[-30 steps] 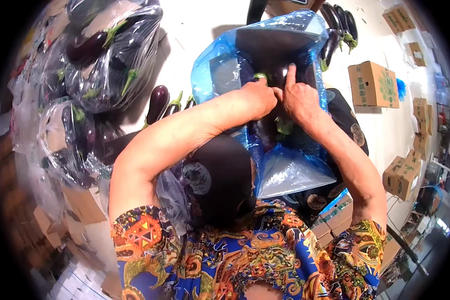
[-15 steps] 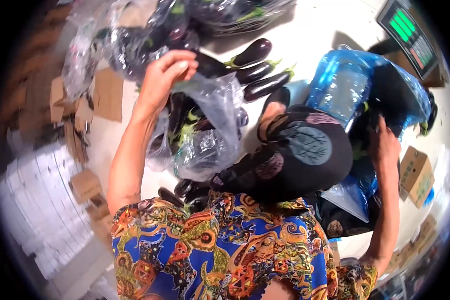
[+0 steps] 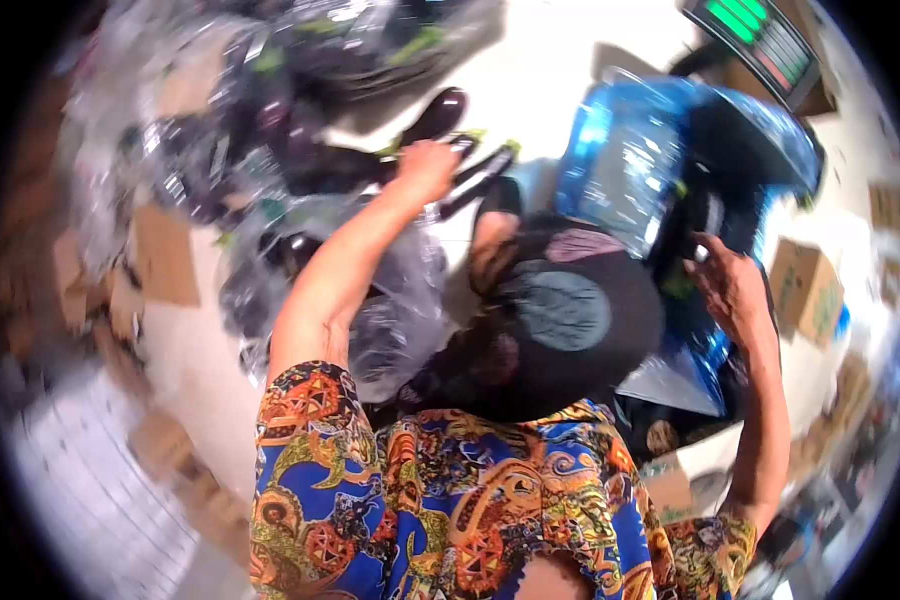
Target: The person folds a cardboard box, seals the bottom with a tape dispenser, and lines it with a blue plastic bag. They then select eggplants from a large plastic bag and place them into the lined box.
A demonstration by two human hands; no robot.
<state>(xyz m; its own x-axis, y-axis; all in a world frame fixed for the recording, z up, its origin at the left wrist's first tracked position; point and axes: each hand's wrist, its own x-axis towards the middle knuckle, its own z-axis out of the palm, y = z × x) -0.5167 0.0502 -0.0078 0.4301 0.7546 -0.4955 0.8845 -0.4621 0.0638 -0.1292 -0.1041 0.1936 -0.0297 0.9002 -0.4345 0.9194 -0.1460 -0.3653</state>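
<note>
"Across the pale floor, what lies around you?"

"Clear plastic bags of eggplants, heaped at upper left. Loose eggplants beside them, dark and glossy, green at the stems. Farther right, a blue plastic bag, its mouth spread open, dark eggplants inside. Scale beyond it, display lit green. Cardboard box off to the right; torn cardboard at left. Your patterned dark knee sits between the clear bags and the blue one."

"And your arms?"

"Spread wide. Left forearm slants up and inward; your left hand is at the loose eggplants, back of the hand up. Fingers blurred, so I can't tell whether they grip one. Right arm runs up past the blue bag's near side, elbow bent, your right hand over its opening. Fingers bent, pointing inward; can't tell whether they hold anything."
</note>
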